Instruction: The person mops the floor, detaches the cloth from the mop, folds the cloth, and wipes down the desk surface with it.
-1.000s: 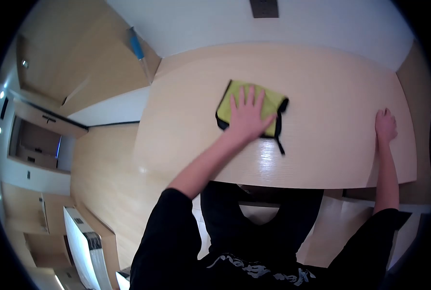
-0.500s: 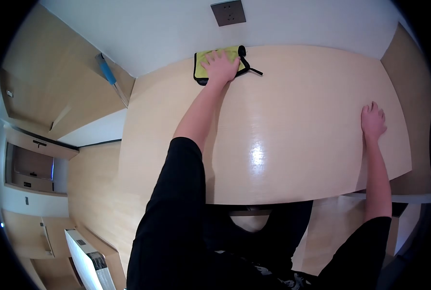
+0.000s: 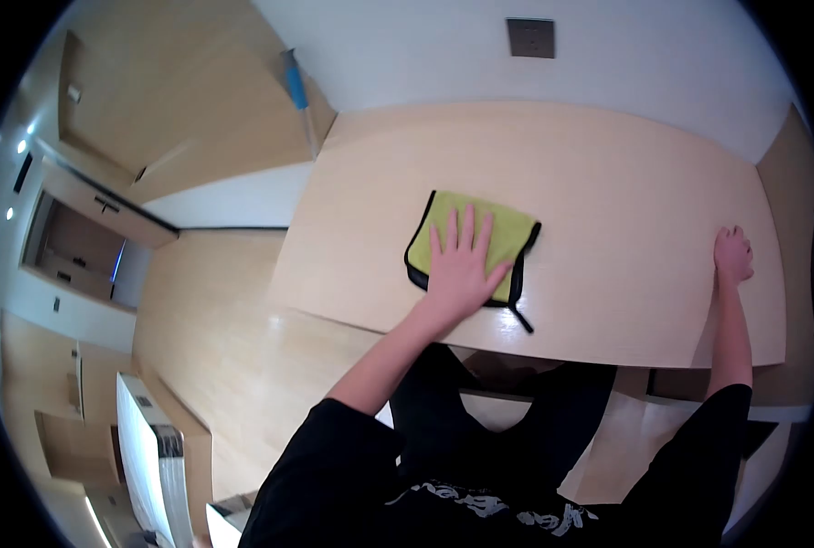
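My left hand [image 3: 460,272] lies flat with fingers spread on a yellow-green cleaning cloth [image 3: 507,224] with black edging. The cloth is folded and rests on the pale wooden table [image 3: 608,201], left of its middle. A short black loop or strap hangs from the cloth's near right corner. Toward the table's right end, my right hand [image 3: 734,255] rests on the surface with its fingers curled in. Nothing shows in it.
A white wall with a dark socket plate [image 3: 530,37] stands behind the table. A blue-handled tool [image 3: 296,82] leans at the far left corner. A wooden panel [image 3: 795,201] bounds the right end. A white, boxlike item [image 3: 147,457] stands at lower left.
My left hand has drawn the cloth from the wall side toward the table's near edge, and the cloth lies more spread out. My right hand's fingers are more curled. The view has shifted.
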### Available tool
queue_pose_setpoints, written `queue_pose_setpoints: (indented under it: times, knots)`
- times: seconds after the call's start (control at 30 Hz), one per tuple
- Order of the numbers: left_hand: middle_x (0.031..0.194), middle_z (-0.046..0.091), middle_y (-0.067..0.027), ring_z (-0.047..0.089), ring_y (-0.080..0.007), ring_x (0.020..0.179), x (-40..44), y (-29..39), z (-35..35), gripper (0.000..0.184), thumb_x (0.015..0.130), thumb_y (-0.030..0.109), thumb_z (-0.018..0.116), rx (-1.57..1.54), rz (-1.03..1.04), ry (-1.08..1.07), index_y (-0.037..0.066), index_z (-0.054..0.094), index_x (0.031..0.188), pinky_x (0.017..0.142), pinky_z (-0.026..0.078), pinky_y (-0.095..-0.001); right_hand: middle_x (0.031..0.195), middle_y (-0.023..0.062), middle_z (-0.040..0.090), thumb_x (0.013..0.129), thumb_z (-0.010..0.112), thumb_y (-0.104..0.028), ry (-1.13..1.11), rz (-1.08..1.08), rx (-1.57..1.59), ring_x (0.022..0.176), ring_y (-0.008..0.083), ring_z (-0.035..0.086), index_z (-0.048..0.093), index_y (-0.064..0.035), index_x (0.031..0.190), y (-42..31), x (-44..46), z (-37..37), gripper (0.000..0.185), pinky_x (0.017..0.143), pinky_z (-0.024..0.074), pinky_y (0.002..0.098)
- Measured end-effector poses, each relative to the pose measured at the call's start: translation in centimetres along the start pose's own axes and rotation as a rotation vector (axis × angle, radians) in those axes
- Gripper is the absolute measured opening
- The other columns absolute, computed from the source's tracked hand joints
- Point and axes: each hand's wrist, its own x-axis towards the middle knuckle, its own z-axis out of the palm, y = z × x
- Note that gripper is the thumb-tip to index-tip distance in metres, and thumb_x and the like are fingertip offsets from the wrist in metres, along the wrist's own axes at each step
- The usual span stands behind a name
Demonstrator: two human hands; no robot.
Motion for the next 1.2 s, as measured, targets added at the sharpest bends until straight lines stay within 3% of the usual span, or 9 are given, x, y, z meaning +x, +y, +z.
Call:
queue_pose_setpoints:
  times: [0.2, 0.37, 0.53, 0.7, 0.83, 1.1, 1.2]
  knots:
    - [0.152, 0.018, -0.0215, 0.015, -0.0413, 0.141, -9.8, 0.7, -3.5, 0.08, 0.089, 0.051, 0.05, -0.055, -0.145, 0.005, 0.004, 0.023, 0.147, 0.11, 0.014, -0.0592, 0.134, 0.0131, 0.049, 0.089, 0.035, -0.046, -0.077, -0.021, -0.017, 0.127, 0.0305, 0.044, 0.042, -0.0232, 0.138, 0.1, 0.1, -0.8, 0.055, 0.095, 0.035, 0.0616]
    - [0.152, 0.021, -0.0199, 0.016, -0.0403, 0.141, -10.7, 1.0, -4.6, 0.079, 0.089, 0.051, 0.05, -0.033, -0.172, -0.067, 0.004, 0.023, 0.147, 0.11, 0.014, -0.0594, 0.132, 0.0131, 0.051, 0.089, 0.036, -0.045, 0.028, -0.016, -0.022, 0.124, 0.0299, 0.047, 0.044, -0.0239, 0.137, -0.1, 1.2, -0.1, 0.053, 0.093, 0.0381, 0.0599]
    - [0.152, 0.02, -0.0202, 0.015, -0.0409, 0.141, -9.1, 0.4, -3.5, 0.082, 0.088, 0.053, 0.049, -0.019, -0.113, -0.111, 0.003, 0.022, 0.147, 0.11, 0.013, -0.0598, 0.13, 0.0122, 0.053, 0.089, 0.036, -0.045, -0.008, -0.015, -0.031, 0.123, 0.0303, 0.048, 0.045, -0.0232, 0.136, 1.0, 0.9, 0.3, 0.052, 0.092, 0.0415, 0.0574]
    - [0.152, 0.022, -0.0187, 0.017, -0.0386, 0.141, -3.0, -2.7, -2.2, 0.082, 0.088, 0.055, 0.048, -0.036, 0.065, -0.061, 0.005, 0.023, 0.147, 0.111, 0.014, -0.0575, 0.131, 0.0112, 0.052, 0.09, 0.037, -0.042, 0.089, -0.03, -0.035, 0.124, 0.0309, 0.047, 0.047, -0.0216, 0.134, 0.6, 0.0, 0.0, 0.049, 0.093, 0.0418, 0.057]
    - [0.153, 0.021, -0.0154, 0.015, -0.0351, 0.142, 4.8, -5.3, 0.6, 0.077, 0.089, 0.053, 0.047, -0.024, 0.059, -0.044, 0.011, 0.023, 0.148, 0.113, 0.013, -0.0539, 0.132, 0.0113, 0.051, 0.09, 0.038, -0.042, 0.074, 0.004, -0.022, 0.124, 0.0305, 0.047, 0.048, -0.0209, 0.133, 0.7, 0.5, 0.6, 0.049, 0.094, 0.0408, 0.0573]
    - [0.151, 0.024, -0.0195, 0.019, -0.042, 0.139, 21.2, -7.2, 5.8, 0.076, 0.09, 0.059, 0.035, 0.04, -0.327, 0.024, 0.007, 0.028, 0.146, 0.109, 0.015, -0.0615, 0.134, 0.0101, 0.049, 0.089, 0.039, -0.04, 0.028, 0.034, -0.016, 0.127, 0.0283, 0.043, 0.048, -0.0199, 0.133, 0.0, -1.0, -0.8, 0.049, 0.098, 0.035, 0.0608]
    - [0.153, 0.022, -0.017, 0.019, -0.0422, 0.139, 25.3, -7.7, 7.2, 0.079, 0.088, 0.063, 0.036, 0.08, -0.43, -0.001, 0.009, 0.027, 0.146, 0.107, 0.016, -0.063, 0.136, 0.0103, 0.047, 0.089, 0.039, -0.039, 0.025, 0.027, 0.005, 0.129, 0.0274, 0.041, 0.047, -0.0191, 0.134, 0.3, -0.8, -0.2, 0.05, 0.099, 0.0319, 0.0628]
